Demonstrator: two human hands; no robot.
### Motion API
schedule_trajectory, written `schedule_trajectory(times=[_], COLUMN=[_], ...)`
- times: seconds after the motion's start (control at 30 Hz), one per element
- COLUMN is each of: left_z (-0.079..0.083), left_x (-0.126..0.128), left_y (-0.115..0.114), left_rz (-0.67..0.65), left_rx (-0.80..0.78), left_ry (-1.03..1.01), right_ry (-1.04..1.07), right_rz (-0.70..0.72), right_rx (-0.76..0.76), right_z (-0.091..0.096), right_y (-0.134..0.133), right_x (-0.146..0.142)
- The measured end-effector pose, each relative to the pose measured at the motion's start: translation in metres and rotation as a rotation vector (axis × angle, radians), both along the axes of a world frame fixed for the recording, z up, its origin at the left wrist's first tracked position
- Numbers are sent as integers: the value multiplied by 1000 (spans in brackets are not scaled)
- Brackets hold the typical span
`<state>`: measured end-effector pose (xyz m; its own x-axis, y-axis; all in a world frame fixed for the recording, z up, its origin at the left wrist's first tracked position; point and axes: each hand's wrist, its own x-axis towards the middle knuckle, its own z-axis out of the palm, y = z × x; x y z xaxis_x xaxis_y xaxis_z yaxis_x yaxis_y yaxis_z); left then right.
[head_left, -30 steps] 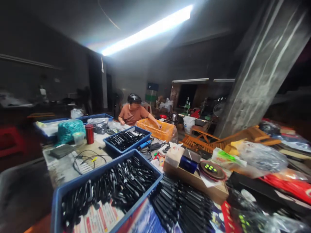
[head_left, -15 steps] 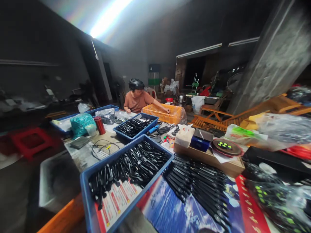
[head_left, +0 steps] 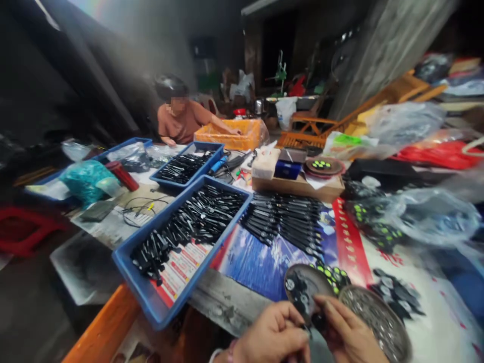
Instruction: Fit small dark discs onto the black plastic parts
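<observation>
At the bottom edge my left hand (head_left: 274, 335) and my right hand (head_left: 346, 333) meet, fingers pinched together on a small black part (head_left: 315, 322) between them. Just beyond the hands lie two round dishes: one (head_left: 302, 287) with black parts and green-dotted pieces, the other (head_left: 376, 320) with small metal bits. A row of black handles (head_left: 287, 224) lies on the blue poster ahead. A blue tray (head_left: 151, 297) to the left is full of black handles.
A second blue tray (head_left: 185, 166) of black parts stands farther back. Another person (head_left: 181, 118) sits at the far end, reaching into an orange crate (head_left: 230, 136). A cardboard box (head_left: 298, 186), plastic bags (head_left: 427, 217) and wooden racks (head_left: 340, 123) crowd the right.
The view has tipped downward from the room toward the table. My two hands and the round dishes have come into sight at the bottom edge.
</observation>
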<state>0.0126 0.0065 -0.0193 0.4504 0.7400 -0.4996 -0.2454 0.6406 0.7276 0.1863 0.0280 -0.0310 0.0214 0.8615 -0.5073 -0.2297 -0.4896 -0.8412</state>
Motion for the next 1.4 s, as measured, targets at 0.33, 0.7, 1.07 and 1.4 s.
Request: schedule_trajectory(times=[0.33,0.7,1.07,1.4], left_z=[13,10,12,19], left_x=[-7,-6,-7,-7], left_y=[-7,-10,-10,-9], left_rz=[-8,-22,-1,-25], left_rx=[19,25,12,32], left_ry=[4,-11,11,35], right_ry=[339,400,448,228], right_rz=[-159,-178,-181,-56], right_rx=[-123,-153,-155,23], right_z=[19,20,21,21], right_y=[-8,-8,-9,-12], right_x=[-20,-23,-23,-24])
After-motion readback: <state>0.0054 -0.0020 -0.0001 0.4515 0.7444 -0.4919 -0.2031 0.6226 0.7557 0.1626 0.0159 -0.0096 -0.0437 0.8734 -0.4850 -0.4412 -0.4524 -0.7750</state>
